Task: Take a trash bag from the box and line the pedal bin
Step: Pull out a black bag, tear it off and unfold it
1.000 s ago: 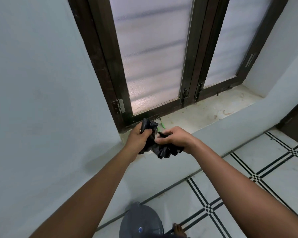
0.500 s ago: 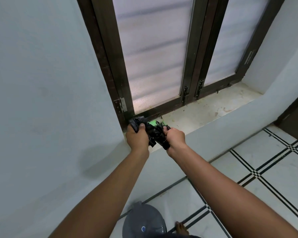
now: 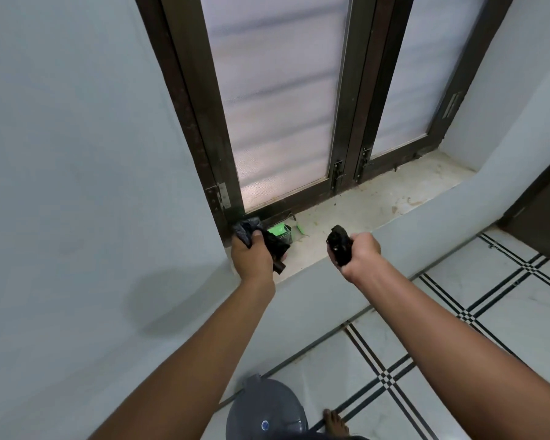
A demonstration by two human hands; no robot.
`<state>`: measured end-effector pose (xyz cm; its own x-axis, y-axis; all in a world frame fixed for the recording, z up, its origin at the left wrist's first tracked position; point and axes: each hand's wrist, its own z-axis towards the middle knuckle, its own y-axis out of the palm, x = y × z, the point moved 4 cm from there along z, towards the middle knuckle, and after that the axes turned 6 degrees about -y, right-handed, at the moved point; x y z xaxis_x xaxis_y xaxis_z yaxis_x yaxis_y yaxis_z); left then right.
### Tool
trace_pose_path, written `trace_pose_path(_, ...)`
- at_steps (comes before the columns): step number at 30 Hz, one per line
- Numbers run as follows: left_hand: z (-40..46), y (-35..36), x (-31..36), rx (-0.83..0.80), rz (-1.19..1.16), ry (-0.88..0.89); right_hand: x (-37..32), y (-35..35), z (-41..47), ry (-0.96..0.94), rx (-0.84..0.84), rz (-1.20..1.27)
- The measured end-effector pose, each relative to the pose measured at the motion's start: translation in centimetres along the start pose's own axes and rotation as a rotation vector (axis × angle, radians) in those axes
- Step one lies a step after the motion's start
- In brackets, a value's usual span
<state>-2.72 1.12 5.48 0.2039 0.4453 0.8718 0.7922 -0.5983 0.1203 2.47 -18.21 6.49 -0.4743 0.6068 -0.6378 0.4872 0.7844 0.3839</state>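
The left hand (image 3: 251, 255) grips a bunch of black bags (image 3: 269, 241) by the green box (image 3: 280, 234) on the window ledge (image 3: 356, 214). The right hand (image 3: 358, 254) is clamped on one trash bag (image 3: 338, 246). I think it should shake that bag open before going to the pedal bin (image 3: 267, 411) below.

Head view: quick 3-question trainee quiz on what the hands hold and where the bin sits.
1. True or false: both hands grip black plastic.
2. Where does the pedal bin stand: A) on the window sill, B) on the floor at the bottom edge of the view, C) hanging from the window frame?
3. Fill in: the green box lies on the ____.

Key
1. True. The left hand grips a bunch of black bags; the right hand grips a separate black wad.
2. B. The pedal bin stands on the floor, its lid shut.
3. Window sill: the green box lies on the window sill.
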Motion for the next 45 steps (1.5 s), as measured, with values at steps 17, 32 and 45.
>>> trace_pose_path(17,0.5,2.4,1.4,-0.323,0.049,-0.231,2.5,1.1,0.3,-0.107,-0.649,-0.84)
trace_pose_path(32,0.5,2.6,3.0,-0.422,0.094,-0.178,2.4,1.8,-0.2,-0.187,-0.661,-0.522)
trace_pose_path(45,2.1,5.9,1.3,-0.444,0.227,-0.313,-0.8,3.4,6.0,-0.079,-0.557,-0.428)
